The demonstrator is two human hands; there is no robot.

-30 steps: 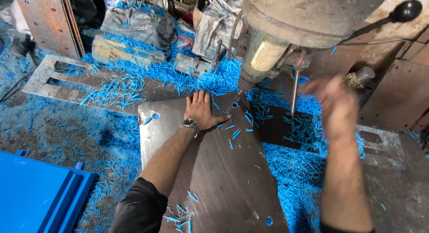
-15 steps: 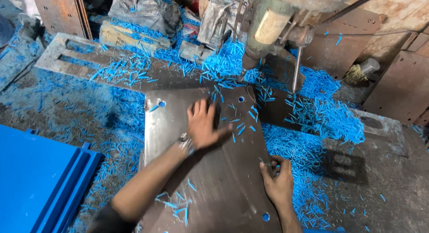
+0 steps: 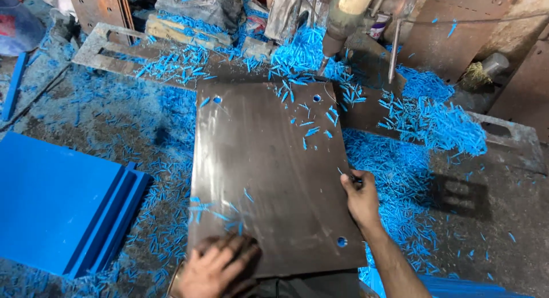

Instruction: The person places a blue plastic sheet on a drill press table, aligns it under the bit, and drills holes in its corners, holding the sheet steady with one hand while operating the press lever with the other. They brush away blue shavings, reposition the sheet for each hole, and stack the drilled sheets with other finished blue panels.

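L hand [image 3: 214, 266] lay flat on metal plate [image 3: 269, 178] at 6 o'clock, grip wide; R hand [image 3: 360, 198] pinched plate's 3 o'clock edge, blue shavings [image 3: 434, 126] around.

Both hands on steel plate [image 3: 269, 178].
Left hand [image 3: 216, 266] flat on near edge; right hand [image 3: 360, 198] grips right edge; blue chips [image 3: 434, 124] around.

A metalworking shop, no question: a drill press spindle [image 3: 343, 24] hangs beyond the hands, above a flat grey steel plate with round holes [image 3: 269, 172]. Blue plastic shavings [image 3: 434, 126] lie everywhere, with stacked blue plastic sheets [image 3: 63, 201] to the left.
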